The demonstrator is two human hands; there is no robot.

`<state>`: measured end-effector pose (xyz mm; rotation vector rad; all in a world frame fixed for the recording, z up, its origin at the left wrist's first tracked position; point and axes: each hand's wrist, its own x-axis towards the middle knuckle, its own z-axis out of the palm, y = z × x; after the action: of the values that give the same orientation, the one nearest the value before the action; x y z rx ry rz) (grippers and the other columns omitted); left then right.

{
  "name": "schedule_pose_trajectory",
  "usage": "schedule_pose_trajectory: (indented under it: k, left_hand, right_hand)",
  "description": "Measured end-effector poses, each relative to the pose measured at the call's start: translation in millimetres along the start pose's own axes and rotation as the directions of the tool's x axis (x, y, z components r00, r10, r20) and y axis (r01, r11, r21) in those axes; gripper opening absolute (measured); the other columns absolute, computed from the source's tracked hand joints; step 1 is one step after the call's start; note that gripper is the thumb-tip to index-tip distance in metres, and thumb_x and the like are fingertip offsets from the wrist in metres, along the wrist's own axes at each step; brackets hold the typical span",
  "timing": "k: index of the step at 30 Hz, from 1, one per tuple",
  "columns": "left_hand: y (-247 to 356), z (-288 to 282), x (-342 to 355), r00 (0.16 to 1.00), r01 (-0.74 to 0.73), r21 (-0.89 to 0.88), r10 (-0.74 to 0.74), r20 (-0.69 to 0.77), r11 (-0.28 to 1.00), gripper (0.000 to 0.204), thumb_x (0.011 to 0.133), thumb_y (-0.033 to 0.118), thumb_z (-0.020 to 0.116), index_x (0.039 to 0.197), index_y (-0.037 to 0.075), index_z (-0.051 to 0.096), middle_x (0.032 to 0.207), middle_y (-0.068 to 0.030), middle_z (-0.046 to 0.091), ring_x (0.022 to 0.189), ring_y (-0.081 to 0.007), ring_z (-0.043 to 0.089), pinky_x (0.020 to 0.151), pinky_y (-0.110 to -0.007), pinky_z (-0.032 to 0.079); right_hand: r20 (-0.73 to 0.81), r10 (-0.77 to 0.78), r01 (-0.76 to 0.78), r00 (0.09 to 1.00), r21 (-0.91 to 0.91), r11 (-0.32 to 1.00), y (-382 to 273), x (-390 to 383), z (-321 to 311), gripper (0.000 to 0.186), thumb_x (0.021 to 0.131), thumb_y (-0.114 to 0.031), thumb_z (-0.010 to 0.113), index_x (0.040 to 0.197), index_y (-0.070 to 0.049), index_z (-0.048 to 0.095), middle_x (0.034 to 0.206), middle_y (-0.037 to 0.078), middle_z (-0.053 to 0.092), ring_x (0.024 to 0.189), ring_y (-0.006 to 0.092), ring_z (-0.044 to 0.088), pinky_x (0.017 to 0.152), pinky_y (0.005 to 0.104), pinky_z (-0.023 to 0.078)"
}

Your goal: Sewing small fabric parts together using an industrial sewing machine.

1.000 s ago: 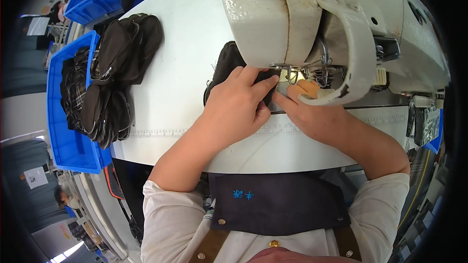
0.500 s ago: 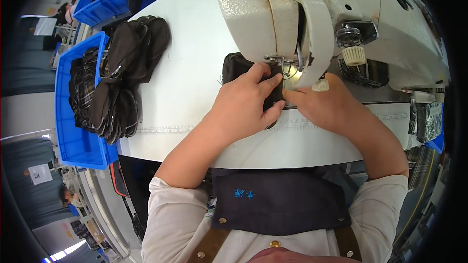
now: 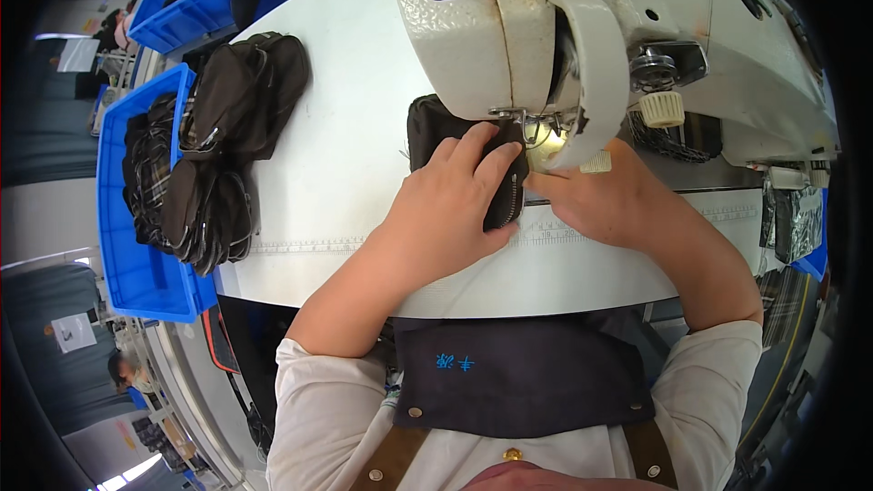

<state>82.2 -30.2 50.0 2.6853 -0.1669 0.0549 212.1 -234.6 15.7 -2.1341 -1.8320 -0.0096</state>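
The left hand lies spread, palm down, on a dark zippered pouch; the right hand bends in at its edge, grip unclear. The pouch rests on the white table under the sewing machine, apparently mid-work. Whether the pouches piled by the blue bin are done, I cannot tell.

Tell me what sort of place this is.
Probably a sewing workshop: a sewing machine stands over the white table, dark pouches are piled at the table's left, and a blue bin holds more dark fabric items.
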Motion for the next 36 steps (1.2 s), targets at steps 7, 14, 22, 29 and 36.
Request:
schedule_pose_trajectory:
  k: [7,14,22,29,36]
  left_hand:
    - [-1.3,-7.1,-0.1,0.981,-0.164,0.173,0.179,-0.074,0.971,0.045,0.072,0.006,0.075,0.117,0.006,0.076,0.132,-0.0049,0.068,0.114,-0.0299,0.065,0.09,-0.044,0.056]
    - [-17.3,-7.2,4.9,0.957,-0.281,0.186,0.289,-0.018,0.942,0.041,0.075,0.001,0.074,0.115,0.006,0.076,0.124,-0.0034,0.071,0.114,-0.0264,0.066,0.092,-0.042,0.052]
    - [-15.6,0.7,2.9,0.974,-0.223,0.084,0.226,-0.029,0.971,0.045,0.076,0.0,0.073,0.121,0.006,0.076,0.124,-0.0047,0.074,0.113,-0.0274,0.068,0.089,-0.04,0.059]
    - [-6.6,5.5,0.1,0.983,-0.182,0.111,0.185,-0.011,0.977,0.046,0.078,0.0,0.073,0.124,0.007,0.075,0.126,-0.0026,0.075,0.112,-0.0253,0.07,0.085,-0.037,0.061]
    - [-10.4,4.8,2.5,0.989,-0.143,0.11,0.145,-0.009,0.984,0.045,0.082,0.001,0.07,0.126,0.01,0.075,0.128,-0.0019,0.074,0.115,-0.0251,0.069,0.088,-0.038,0.06]
  right_hand:
    - [-0.125,0.003,0.002,0.992,0.038,0.999,-3.8,2.5,4.2,0.015,0.079,-0.009,0.07,0.094,-0.01,0.069,0.077,0.007,0.067,0.074,0.0301,0.07,0.065,0.0438,0.056]
    - [-0.144,-0.014,0.012,0.989,-0.012,1.0,-8.7,1.7,-0.4,0.011,0.079,-0.008,0.07,0.09,-0.008,0.068,0.074,0.008,0.064,0.071,0.0289,0.068,0.061,0.0422,0.054]
    - [-0.036,-0.044,0.046,0.998,0.033,0.998,-11.8,-1.7,-1.4,0.013,0.08,-0.011,0.071,0.093,-0.009,0.069,0.073,0.005,0.062,0.069,0.0282,0.067,0.061,0.0422,0.053]
    - [0.073,-0.048,0.043,0.996,0.06,0.997,-6.9,-5.6,-14.2,0.02,0.078,-0.013,0.074,0.098,-0.011,0.072,0.073,0.002,0.061,0.065,0.028,0.065,0.061,0.0427,0.05]
    - [0.066,-0.012,0.009,0.998,0.05,0.999,-2.9,-9.3,-7.9,0.038,0.08,-0.012,0.075,0.118,-0.016,0.076,0.078,0.0,0.067,0.067,0.0267,0.065,0.063,0.0411,0.051]
